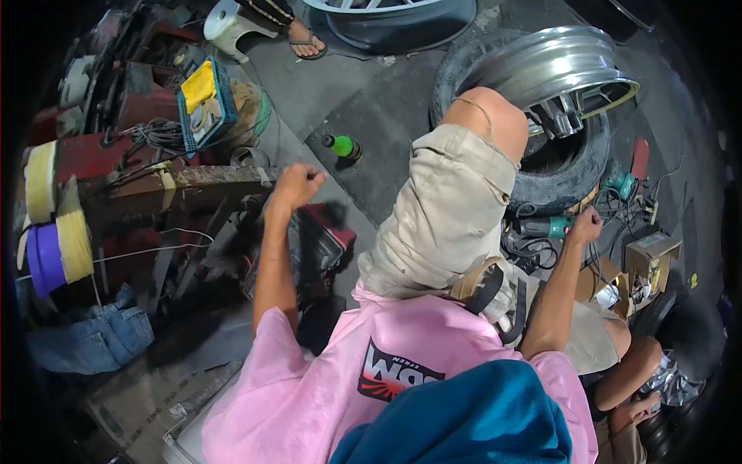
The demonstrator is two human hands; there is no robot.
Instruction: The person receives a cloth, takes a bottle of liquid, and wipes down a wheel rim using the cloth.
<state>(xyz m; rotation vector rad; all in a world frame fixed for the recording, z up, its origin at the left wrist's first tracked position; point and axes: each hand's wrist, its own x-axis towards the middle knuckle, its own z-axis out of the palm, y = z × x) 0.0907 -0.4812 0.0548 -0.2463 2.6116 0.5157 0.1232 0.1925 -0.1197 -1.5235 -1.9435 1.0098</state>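
My left hand [300,185] is raised beside the end of a worn metal bench [220,177], its fingers curled in. Whatever may be inside that grip is hidden. A dark bottle with a bright green top [342,146] stands on the floor mat just beyond it. On the other side, my right hand [587,226] is closed near a green and grey power tool [545,227]; from here I cannot tell whether its fingers hold anything. A shiny metal wheel rim [556,66] lies tilted over a black tire [568,185], past my bent knee.
A blue basket with yellow cloth [207,104] sits at upper left, above rolls of tape [58,255]. Cords, a second green tool [621,184] and cardboard boxes [649,267] lie at right. Another person's hand [643,406] shows at lower right; a sandaled foot [307,40] is at the top.
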